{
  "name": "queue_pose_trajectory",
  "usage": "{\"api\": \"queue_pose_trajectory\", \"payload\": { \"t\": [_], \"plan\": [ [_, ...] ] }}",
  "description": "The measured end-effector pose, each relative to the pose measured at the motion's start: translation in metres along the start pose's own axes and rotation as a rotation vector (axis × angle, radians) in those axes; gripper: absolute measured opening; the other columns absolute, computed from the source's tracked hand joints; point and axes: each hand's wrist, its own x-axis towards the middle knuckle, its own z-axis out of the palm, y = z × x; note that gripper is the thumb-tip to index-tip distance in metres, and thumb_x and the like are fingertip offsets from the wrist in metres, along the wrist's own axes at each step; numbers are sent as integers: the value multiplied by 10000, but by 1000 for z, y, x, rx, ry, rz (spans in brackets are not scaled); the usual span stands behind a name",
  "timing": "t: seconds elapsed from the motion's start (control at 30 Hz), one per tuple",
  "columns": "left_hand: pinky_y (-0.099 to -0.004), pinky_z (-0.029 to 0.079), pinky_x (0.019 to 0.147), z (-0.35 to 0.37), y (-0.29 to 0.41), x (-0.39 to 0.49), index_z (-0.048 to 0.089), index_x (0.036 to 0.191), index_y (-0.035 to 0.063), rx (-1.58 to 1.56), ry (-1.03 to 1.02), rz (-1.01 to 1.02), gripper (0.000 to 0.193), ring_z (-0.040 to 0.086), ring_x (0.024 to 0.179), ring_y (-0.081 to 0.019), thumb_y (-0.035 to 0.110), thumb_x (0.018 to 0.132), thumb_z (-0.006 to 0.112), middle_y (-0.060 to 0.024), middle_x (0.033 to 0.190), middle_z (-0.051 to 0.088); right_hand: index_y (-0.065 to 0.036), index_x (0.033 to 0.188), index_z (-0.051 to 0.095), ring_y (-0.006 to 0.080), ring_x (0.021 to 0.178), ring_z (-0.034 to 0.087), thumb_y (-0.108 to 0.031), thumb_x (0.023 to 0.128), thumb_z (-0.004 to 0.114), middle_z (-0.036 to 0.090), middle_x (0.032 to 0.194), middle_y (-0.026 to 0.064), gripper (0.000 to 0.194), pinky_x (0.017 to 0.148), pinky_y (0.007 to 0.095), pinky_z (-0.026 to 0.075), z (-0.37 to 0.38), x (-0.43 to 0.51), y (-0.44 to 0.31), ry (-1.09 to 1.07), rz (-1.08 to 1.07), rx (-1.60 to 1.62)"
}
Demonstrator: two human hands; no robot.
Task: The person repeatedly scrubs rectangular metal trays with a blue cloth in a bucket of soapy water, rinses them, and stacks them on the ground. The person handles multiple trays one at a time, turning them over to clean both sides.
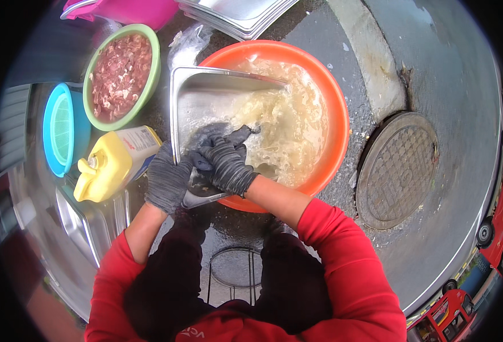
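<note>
A rectangular stainless steel pan [204,92] is tilted, its right part dipped in the cloudy water of an orange plastic basin [339,124]. My left hand [169,177], in a grey knit glove, grips the pan's near left rim. Inside the pan, my right hand [228,164], gloved alike, is closed on a dark grey cloth [238,136]. Water churns where the pan meets the basin. Part of the cloth is hidden under my fingers.
Left are a green basin of raw meat pieces [121,77], a blue basin with a strainer [61,128], a yellow jug [114,158] and metal pans [80,213]. Stacked trays [243,17] and a plastic bag [189,45] lie beyond. A manhole cover [399,171] is at right.
</note>
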Motion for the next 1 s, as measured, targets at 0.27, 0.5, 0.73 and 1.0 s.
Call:
{"api": "queue_pose_trajectory", "payload": {
  "t": [0.27,0.5,0.73,1.0],
  "plan": [
    [-423,509,731,-10,8,1,607,1029,-14,46,35,86,235,623,732,-343,59,807,594,-206,813,626,-172,1439,480,454,1295,458,-335,893,605,419,1485,235,583,1114,550,332,-14,55,62,237,232,-411],
    [-442,489,691,-19,11,3,605,941,-5,143,-23,101,170,594,708,-380,77,792,598,-222,755,583,-90,1273,581,371,1063,572,-213,878,662,616,1173,188,421,918,443,448,-64,7,66,6,282,-357],
    [-494,464,661,-26,15,-7,565,822,-8,302,-39,260,79,581,714,-428,34,759,587,-234,726,564,-78,1065,657,352,957,560,-264,835,716,609,953,128,301,889,479,427,-129,20,-40,825,-304,-293],
    [-518,463,637,-27,9,-8,554,774,19,347,2,419,69,563,686,-450,13,715,589,-224,703,554,-43,1016,640,310,884,583,-214,787,602,586,862,121,288,687,449,516,-134,31,48,848,-330,-578]
  ]
}}
